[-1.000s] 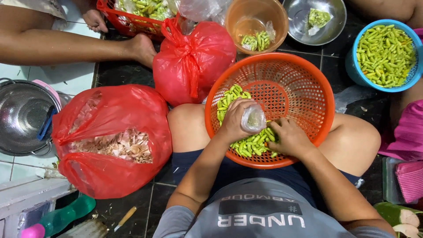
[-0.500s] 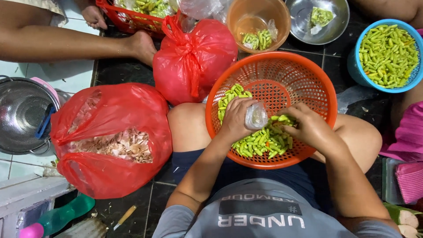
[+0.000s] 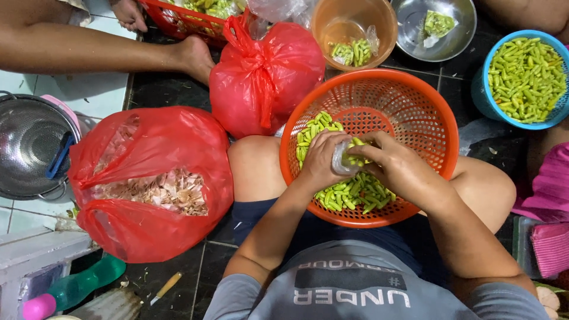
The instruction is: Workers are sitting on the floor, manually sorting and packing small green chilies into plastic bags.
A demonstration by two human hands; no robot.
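Note:
An orange mesh basket (image 3: 415, 101) rests on my lap, holding cut green bean pieces (image 3: 355, 192). My left hand (image 3: 323, 160) grips a small clear plastic bag (image 3: 339, 163) over the basket. My right hand (image 3: 394, 166) is closed on a pinch of green pieces at the bag's mouth, touching the left hand.
A red bag of pale peelings (image 3: 148, 184) lies left of my knee; a tied red bag (image 3: 264, 74) sits ahead. A tan bowl (image 3: 352, 29), steel bowl (image 3: 435, 29) and blue bowl of beans (image 3: 524, 80) stand beyond. Another person's leg (image 3: 101, 50) crosses top left, near a steel colander (image 3: 29, 148).
My right hand rose from the pile in the basket with green pieces and came up to the bag held in my left hand.

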